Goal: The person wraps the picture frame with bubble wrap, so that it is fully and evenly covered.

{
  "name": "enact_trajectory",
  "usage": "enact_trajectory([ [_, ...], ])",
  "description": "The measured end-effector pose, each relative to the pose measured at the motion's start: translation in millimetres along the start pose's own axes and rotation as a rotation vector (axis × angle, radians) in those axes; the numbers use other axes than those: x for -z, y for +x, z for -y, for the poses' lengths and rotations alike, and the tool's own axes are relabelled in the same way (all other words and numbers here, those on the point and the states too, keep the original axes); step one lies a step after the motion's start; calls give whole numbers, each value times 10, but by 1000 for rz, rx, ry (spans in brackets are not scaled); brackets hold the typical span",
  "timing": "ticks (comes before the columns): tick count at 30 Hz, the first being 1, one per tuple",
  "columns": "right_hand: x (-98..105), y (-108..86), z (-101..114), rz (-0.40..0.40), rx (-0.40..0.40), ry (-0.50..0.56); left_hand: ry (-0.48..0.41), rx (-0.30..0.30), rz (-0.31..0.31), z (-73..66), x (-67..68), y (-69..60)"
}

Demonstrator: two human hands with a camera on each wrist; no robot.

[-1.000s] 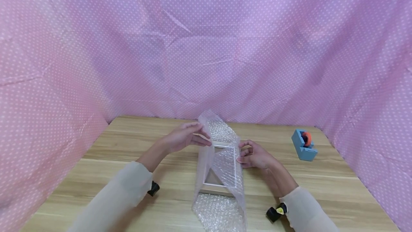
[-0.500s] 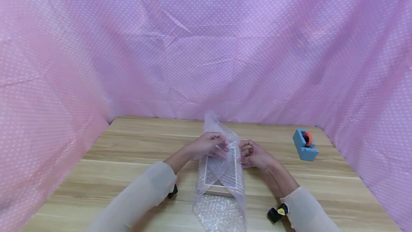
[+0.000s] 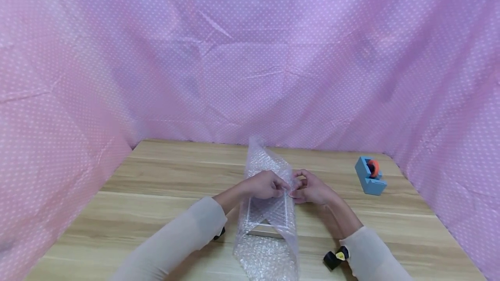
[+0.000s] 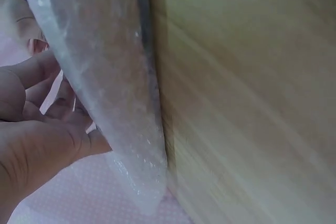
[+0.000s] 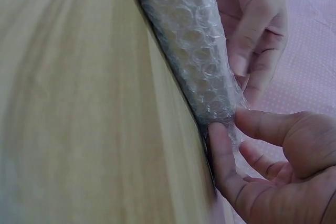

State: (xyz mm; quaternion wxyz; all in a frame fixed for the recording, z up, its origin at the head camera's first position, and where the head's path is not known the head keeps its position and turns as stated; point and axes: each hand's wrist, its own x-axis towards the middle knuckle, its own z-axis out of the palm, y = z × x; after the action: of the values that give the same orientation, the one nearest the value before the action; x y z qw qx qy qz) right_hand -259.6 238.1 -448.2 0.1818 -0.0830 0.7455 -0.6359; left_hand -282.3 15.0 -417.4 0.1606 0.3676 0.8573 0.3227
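Wood-grain table (image 3: 156, 177) is bearing a frame (image 3: 264, 230), bubble wrap (image 3: 273, 211) covering it and spreading past its near end; likely stiff and fragile inside slippery, soft film, best held by its long edges. At the frame's right edge, the right hand (image 3: 310, 190) is pinching wrap; the left hand (image 3: 266, 185) is lying across the frame, grip unclear. Well right of the frame, a tape dispenser (image 3: 370, 176) is standing.

Soft light leaves faint shadows on the table (image 3: 168, 172) and glints on the bubble wrap (image 3: 265, 257); both wrist views look dimmer and slightly blurred.
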Motion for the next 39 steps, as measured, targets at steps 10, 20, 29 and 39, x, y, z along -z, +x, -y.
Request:
enact_trajectory([
  [10,70,-10,45,75,-71,137,33,-6,-19,1,-21,-18],
  [20,17,46,6,12,-97,131,12,-110,-39,262,146,-198],
  [29,-14,68,22,-19,-97,108,340,-230,101,426,378,-646],
  [39,-69,-39,179,-216,-37,-287,557,-225,175,350,227,-679],
])
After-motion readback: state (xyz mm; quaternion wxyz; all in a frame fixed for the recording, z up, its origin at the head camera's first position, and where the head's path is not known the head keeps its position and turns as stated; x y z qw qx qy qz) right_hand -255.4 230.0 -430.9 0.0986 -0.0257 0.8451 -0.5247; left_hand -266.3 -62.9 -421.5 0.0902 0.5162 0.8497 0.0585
